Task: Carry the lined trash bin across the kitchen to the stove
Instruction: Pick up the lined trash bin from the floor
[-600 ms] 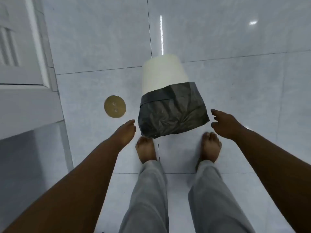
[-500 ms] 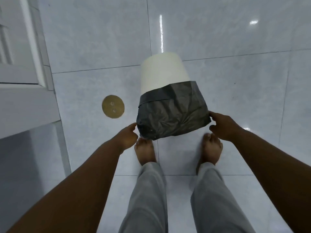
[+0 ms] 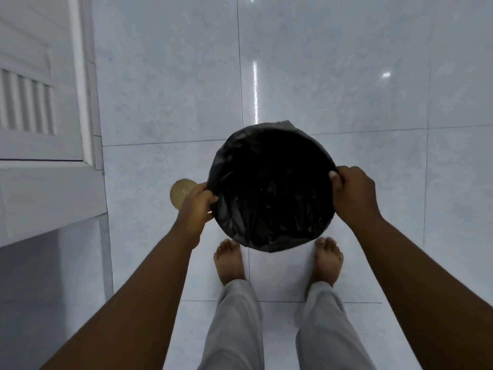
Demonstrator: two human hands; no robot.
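Change since the earlier frame: the trash bin (image 3: pixel 272 188) no longer stands on the floor with both hands beside it; it is now raised and seen straight down its mouth, with a hand clamped on either side.
Left hand (image 3: pixel 196 209): curled over the bin's left rim, thumb inside against the liner, fingers wrapped round the outside.
Right hand (image 3: pixel 352 190): curled over the right rim the same way, thumb tip pressed on the rim, fingers hidden behind it.
Bin position: held in front of the body, above and just ahead of the bare feet (image 3: pixel 229 260), over the floor tiles (image 3: pixel 165 97). Whether its base has fully left the floor cannot be seen from above, though it reads as lifted.
Liner: the black bag (image 3: pixel 256 228) covers the rim all round and hangs inside; the inside is too dark to tell whether it holds anything.
Surroundings: a white louvred door (image 3: pixel 29 102) at the left edge of the floor; a round brass floor drain cover (image 3: pixel 180 192) just beside the left hand, partly hidden by it.
Progress: the pick-up looks done. The carry across the kitchen has not visibly begun, no stove is in view, and the setting down is still to come.
Count: one bin, one liner, two hands, two feet, one drain cover, one door.
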